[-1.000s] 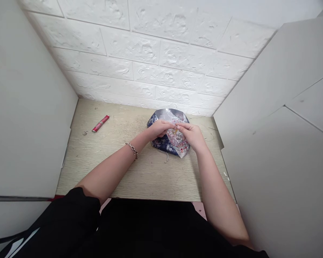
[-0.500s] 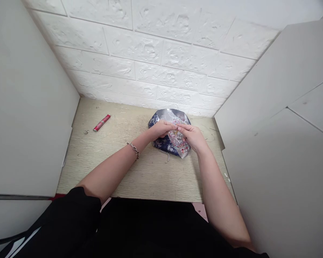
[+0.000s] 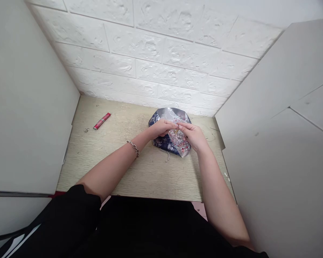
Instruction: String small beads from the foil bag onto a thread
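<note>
My left hand (image 3: 160, 128) and my right hand (image 3: 194, 136) meet fingertip to fingertip over a small clear plastic bag of coloured beads (image 3: 179, 142). Both hands pinch the bag's top edge. The bag lies on a dark blue patterned pouch (image 3: 163, 142) with a silvery lining (image 3: 169, 113), which sits on the pale wooden tabletop (image 3: 118, 161) near the back wall. A chain bracelet (image 3: 134, 148) circles my left wrist. A short strand of pale beads (image 3: 166, 155) trails on the table just in front of the pouch.
A red tube (image 3: 102, 120) lies at the back left of the table, with a tiny metal piece (image 3: 85, 130) beside it. White panels (image 3: 29, 107) close in the left and right sides; a white brick-pattern wall (image 3: 156, 64) stands behind.
My hands stay pinched on the bead bag with hardly any movement. The camera has shifted slightly.
</note>
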Motion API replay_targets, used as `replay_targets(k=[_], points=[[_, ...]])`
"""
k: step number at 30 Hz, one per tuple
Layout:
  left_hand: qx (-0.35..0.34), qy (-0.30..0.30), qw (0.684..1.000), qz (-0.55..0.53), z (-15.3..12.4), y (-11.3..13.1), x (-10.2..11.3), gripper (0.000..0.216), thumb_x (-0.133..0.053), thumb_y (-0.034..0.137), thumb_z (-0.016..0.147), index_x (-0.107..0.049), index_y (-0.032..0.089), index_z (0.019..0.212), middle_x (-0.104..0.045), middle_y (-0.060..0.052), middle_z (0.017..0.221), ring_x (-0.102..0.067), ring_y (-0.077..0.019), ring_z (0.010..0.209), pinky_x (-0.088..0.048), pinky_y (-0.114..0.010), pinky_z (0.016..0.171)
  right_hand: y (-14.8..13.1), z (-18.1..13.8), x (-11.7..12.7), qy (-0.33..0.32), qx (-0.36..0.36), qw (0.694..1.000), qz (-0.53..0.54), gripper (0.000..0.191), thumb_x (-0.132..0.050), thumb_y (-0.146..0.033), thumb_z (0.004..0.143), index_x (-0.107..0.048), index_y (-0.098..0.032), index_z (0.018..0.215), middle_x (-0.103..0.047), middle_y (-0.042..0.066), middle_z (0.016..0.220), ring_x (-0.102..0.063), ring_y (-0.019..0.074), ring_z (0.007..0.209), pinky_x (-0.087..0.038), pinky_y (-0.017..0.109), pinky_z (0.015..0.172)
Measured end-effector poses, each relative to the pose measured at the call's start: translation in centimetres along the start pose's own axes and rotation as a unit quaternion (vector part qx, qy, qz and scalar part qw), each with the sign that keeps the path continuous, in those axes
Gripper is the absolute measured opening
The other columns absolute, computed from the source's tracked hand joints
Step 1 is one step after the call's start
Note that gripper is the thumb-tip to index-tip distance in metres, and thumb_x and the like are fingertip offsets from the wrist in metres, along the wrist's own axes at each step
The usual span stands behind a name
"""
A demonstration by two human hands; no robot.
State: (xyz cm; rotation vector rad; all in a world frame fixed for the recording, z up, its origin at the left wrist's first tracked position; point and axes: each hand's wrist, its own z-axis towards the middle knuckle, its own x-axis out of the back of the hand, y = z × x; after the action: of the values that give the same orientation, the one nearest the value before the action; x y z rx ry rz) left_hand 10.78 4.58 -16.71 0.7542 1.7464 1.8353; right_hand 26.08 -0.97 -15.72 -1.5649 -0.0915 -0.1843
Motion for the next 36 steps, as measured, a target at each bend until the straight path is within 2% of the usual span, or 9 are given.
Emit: replay_targets(k=[6, 11, 15, 17, 22, 27, 31, 36], points=[[0.010, 0.003, 1.000, -0.010, -0.1, 0.2, -0.1, 0.036, -0.056, 0.036, 0.072, -0.034, 0.017, 0.049, -0.021, 0.009, 0.039, -0.017, -0.0013, 0.034, -0.009, -0.019, 0.034, 0.0, 0.0, -0.1, -0.003, 0.004, 1.000, -0.016, 0.042, -0.060, -0.037, 0.063, -0.064, -0.015, 0.099, -0.062, 0.002, 0.072, -0.036, 0.0042, 0.042, -0.031, 0.022, 0.040], [0.030, 0.004, 0.999, -0.014, -0.2, 0.2, -0.1, 0.033, -0.056, 0.034, 0.073, -0.037, 0.017, 0.052, -0.020, 0.009, 0.042, -0.016, -0.0010, 0.035, -0.008, -0.019, 0.035, -0.3, -0.2, -0.4, 0.003, 0.012, 0.999, -0.042, 0.039, -0.059, -0.035, 0.064, -0.066, -0.015, 0.096, -0.064, 0.003, 0.078, -0.037, 0.0050, 0.044, -0.034, 0.023, 0.042], [0.024, 0.006, 1.000, -0.018, 0.1, -0.4, 0.1, 0.039, -0.054, 0.037, 0.074, -0.033, 0.017, 0.049, -0.021, 0.008, 0.041, -0.016, -0.0008, 0.034, -0.008, -0.020, 0.036, -0.1, 0.0, -0.5, 0.015, 0.024, 0.996, -0.082, 0.035, -0.057, -0.034, 0.065, -0.067, -0.016, 0.094, -0.063, 0.002, 0.067, -0.040, 0.0073, 0.044, -0.035, 0.023, 0.042], [0.021, 0.010, 1.000, -0.020, 0.3, -0.7, 0.1, 0.040, -0.053, 0.039, 0.075, -0.033, 0.017, 0.048, -0.021, 0.008, 0.040, -0.016, -0.0007, 0.034, -0.007, -0.020, 0.035, 0.1, 0.2, -0.6, 0.024, 0.045, 0.994, -0.102, 0.033, -0.057, -0.032, 0.066, -0.067, -0.017, 0.093, -0.063, 0.002, 0.064, -0.047, 0.0107, 0.051, -0.038, 0.025, 0.046], [0.023, 0.016, 0.999, -0.027, 0.3, -0.6, -0.1, 0.041, -0.054, 0.042, 0.074, -0.032, 0.017, 0.049, -0.021, 0.009, 0.040, -0.016, -0.0004, 0.034, -0.007, -0.020, 0.035, 0.3, 0.5, -0.8, 0.042, 0.084, 0.989, -0.112, 0.032, -0.056, -0.031, 0.066, -0.068, -0.016, 0.091, -0.066, 0.003, 0.075, -0.056, 0.0169, 0.070, -0.043, 0.028, 0.059], [0.027, 0.030, 0.999, -0.024, 0.1, -0.2, -0.3, 0.037, -0.056, 0.044, 0.072, -0.038, 0.016, 0.054, -0.020, 0.010, 0.041, -0.016, -0.0007, 0.034, -0.007, -0.020, 0.035, 0.1, 0.2, -0.8, 0.048, 0.085, 0.984, -0.148, 0.037, -0.058, -0.031, 0.065, -0.066, -0.013, 0.096, -0.065, 0.004, 0.074, -0.055, 0.0161, 0.066, -0.042, 0.028, 0.060], [0.032, 0.032, 0.999, -0.019, 0.1, -0.2, -0.2, 0.033, -0.057, 0.043, 0.071, -0.043, 0.016, 0.057, -0.019, 0.010, 0.040, -0.015, -0.0012, 0.034, -0.007, -0.020, 0.035, 0.1, 0.1, -0.7, 0.069, 0.127, 0.965, -0.218, 0.030, -0.055, -0.030, 0.068, -0.068, -0.016, 0.091, -0.066, 0.003, 0.075, -0.054, 0.0147, 0.065, -0.041, 0.027, 0.063], [0.045, 0.028, 0.999, -0.013, 0.2, -0.4, -0.2, 0.037, -0.057, 0.042, 0.071, -0.037, 0.017, 0.051, -0.018, 0.009, 0.041, -0.014, -0.0013, 0.034, -0.006, -0.020, 0.035, 0.1, 0.1, -0.5, 0.072, 0.152, 0.947, -0.275, 0.022, -0.053, -0.028, 0.070, -0.068, -0.019, 0.084, -0.064, 0.001, 0.067, -0.051, 0.0131, 0.057, -0.040, 0.026, 0.061]])
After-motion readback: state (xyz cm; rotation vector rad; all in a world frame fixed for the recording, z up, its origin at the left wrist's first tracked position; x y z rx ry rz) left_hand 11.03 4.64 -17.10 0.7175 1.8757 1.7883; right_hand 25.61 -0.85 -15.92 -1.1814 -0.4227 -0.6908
